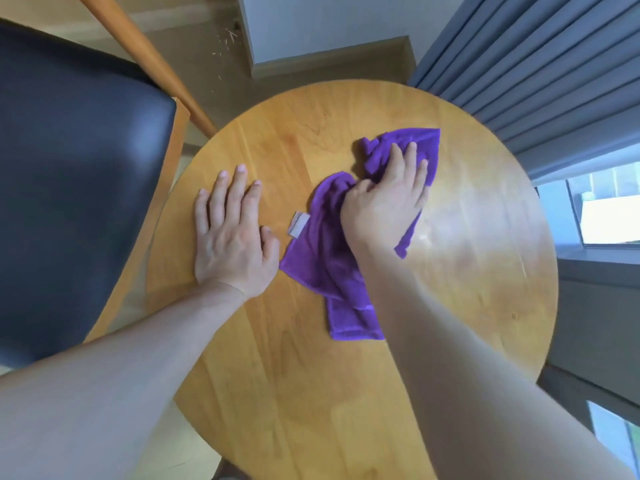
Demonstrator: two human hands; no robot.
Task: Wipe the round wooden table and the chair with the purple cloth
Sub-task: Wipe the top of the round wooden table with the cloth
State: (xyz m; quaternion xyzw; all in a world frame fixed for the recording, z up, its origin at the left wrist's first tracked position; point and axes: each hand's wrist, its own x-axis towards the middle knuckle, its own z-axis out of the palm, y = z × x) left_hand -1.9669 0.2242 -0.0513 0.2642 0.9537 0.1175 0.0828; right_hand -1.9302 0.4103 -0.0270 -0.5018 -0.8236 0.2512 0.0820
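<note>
The round wooden table (467,271) fills the middle of the view. A crumpled purple cloth (322,258) with a white label lies on it, stretched from the centre toward the far right. My right hand (384,199) presses down on the cloth's upper part, fingers spread over it and thumb tucked into a fold. My left hand (232,233) rests flat on the bare tabletop just left of the cloth, fingers straight, touching no cloth. The chair (76,174), with a dark padded seat and a wooden frame, stands against the table's left edge.
Grey pleated curtains (540,64) hang at the far right, with a bright window (606,209) below them. A wooden chair rail (156,64) slants across the upper left. Pale floor with a few small scraps shows beyond the table.
</note>
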